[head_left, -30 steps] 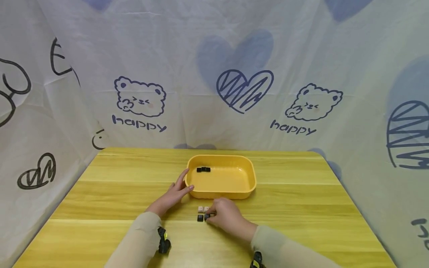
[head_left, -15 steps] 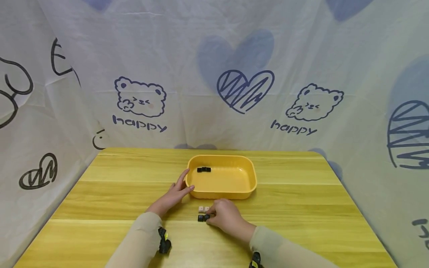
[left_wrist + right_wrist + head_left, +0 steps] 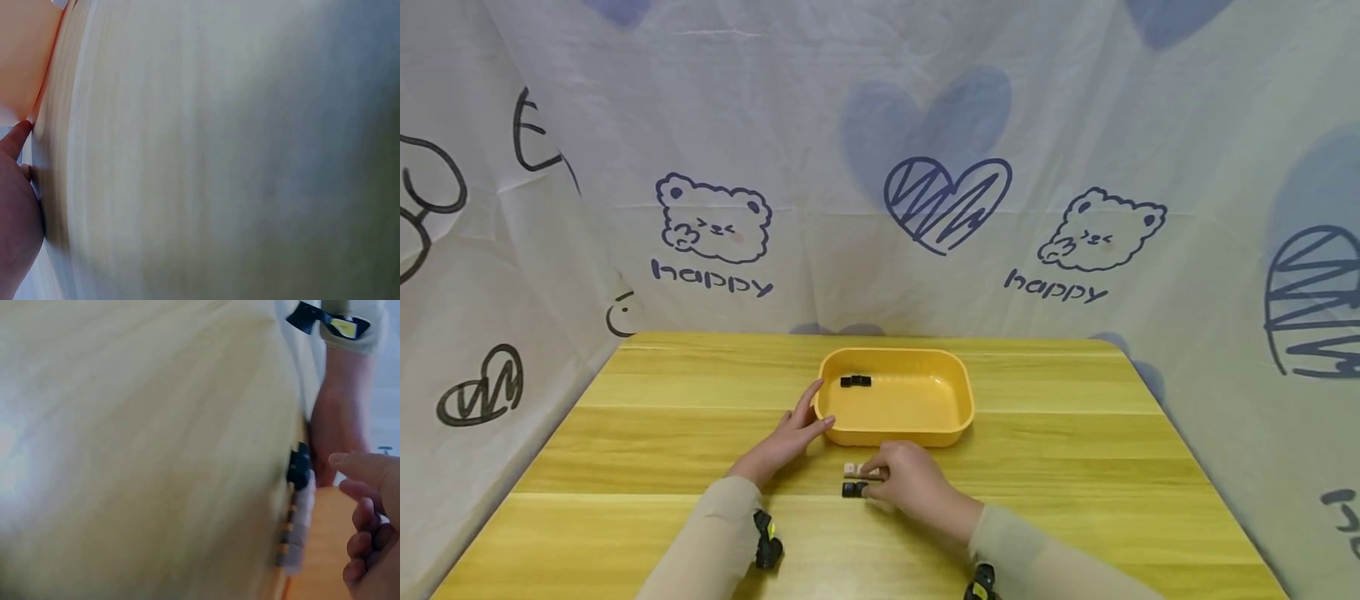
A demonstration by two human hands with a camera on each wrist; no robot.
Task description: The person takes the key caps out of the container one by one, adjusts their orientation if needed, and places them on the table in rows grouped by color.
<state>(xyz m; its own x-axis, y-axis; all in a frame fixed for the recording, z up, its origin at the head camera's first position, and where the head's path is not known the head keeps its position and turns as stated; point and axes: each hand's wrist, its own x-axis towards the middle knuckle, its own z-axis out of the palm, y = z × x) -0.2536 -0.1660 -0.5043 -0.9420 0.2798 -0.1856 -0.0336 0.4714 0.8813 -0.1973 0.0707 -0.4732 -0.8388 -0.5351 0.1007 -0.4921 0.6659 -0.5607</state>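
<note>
My left hand [image 3: 786, 442] rests at the left side of the yellow tray [image 3: 895, 437], thumb at the front corner and fingers along the outer wall. Close in front of the tray, my right hand [image 3: 917, 483] hovers over two short rows of small keycaps. The white keycaps [image 3: 850, 470] form the row nearer the tray, partly covered by the fingers. Two dark keycaps [image 3: 853, 490] sit side by side in front of them. In the right wrist view, a gap shows between the right thumb [image 3: 344, 461] and the dark keycaps [image 3: 299, 467]; nothing is visible between thumb and fingers.
Black keycaps [image 3: 856, 381] lie in a row inside the tray, near its back left corner. The wood-grain table [image 3: 662, 467] extends to both sides. Behind it hangs a pale printed cloth [image 3: 820, 250], and each wrist wears a black strap [image 3: 767, 540].
The right fingers have loosened from the right-hand dark keycap, leaving it against its neighbour, and the hand has shifted slightly. The left hand stays at the tray.
</note>
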